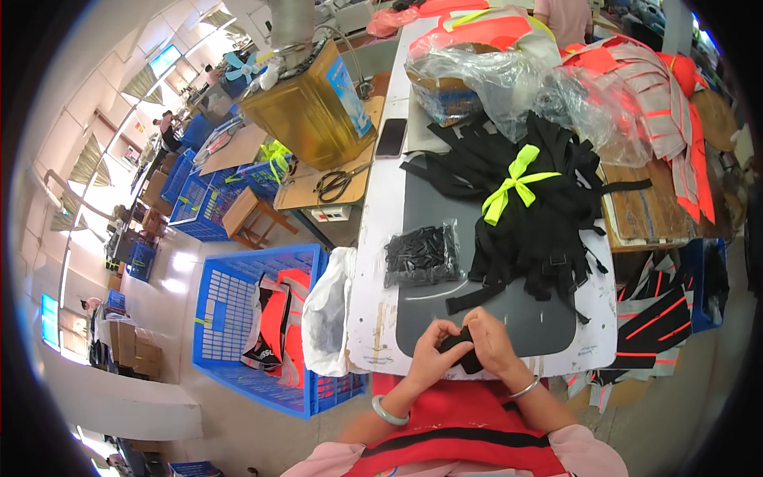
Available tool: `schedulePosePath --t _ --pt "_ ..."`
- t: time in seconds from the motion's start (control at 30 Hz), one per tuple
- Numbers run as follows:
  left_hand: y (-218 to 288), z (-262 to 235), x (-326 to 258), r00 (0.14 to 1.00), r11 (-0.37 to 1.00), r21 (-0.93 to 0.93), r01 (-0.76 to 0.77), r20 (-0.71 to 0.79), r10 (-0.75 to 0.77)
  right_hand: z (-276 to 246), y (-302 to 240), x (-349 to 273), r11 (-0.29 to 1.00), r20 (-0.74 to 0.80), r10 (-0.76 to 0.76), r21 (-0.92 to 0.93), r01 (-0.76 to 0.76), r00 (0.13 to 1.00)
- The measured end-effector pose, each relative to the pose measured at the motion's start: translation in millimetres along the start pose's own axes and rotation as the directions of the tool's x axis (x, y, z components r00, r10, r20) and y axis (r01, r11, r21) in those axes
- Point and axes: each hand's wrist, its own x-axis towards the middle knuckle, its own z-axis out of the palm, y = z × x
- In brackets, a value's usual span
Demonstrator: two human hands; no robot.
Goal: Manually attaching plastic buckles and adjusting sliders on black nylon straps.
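At the near edge of the table, my left hand [430, 353] is closed with a black webbing strap [470, 362] pinched in its fingers. My right hand [493, 343] presses against the same strap from the other side, its fingers held together. Most of the strap is hidden by the hands. Just beyond them, a heap of black straps [536, 238], some with buckles, spreads over a dark grey mat [429, 316]. A neon yellow ribbon [518, 184] is knotted around the heap. Left of it lies a clear bag of small black parts [420, 254].
A phone [392, 138] lies on the white table [367, 318]. Scissors [334, 187] and a big tin [310, 107] occupy the side stand. A blue crate [218, 350] with orange-grey pieces and a white bag [327, 318] flank the table's left; orange-grey vests [660, 111] are piled right.
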Motion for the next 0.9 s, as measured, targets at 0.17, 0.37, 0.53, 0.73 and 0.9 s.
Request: schedulePosePath --t 0.17,0.37,0.53,0.73,0.9 --pt "-1.2 -6.6 -8.9 0.959 0.946 -0.174 0.274 -0.019 -0.282 10.4 -6.1 6.8 0.998 0.030 -0.035 -0.057 0.037 0.999" --pt "13.0 -15.5 -26.2 0.916 0.778 -0.492 0.392 0.131 -0.379 3.2 -25.9 1.6 0.929 0.204 -0.261 -0.213 0.303 0.943" --pt "49.3 -69.1 -18.5 0.974 0.663 -0.741 -0.109 -0.213 -0.079 -37.9 -9.4 6.0 0.852 0.244 -0.304 -0.364 0.377 0.921" --pt "139.7 -123.9 -30.1 0.896 0.752 -0.489 -0.443 -0.238 0.374 -53.2 -21.1 -18.3 0.820 0.200 0.091 0.540 -0.187 0.975" --pt "179.4 -153.1 -41.7 0.853 0.660 -0.556 -0.505 -0.204 0.481 -3.3 -14.0 -24.5 0.846 0.677 0.128 0.307 -0.436 0.725"
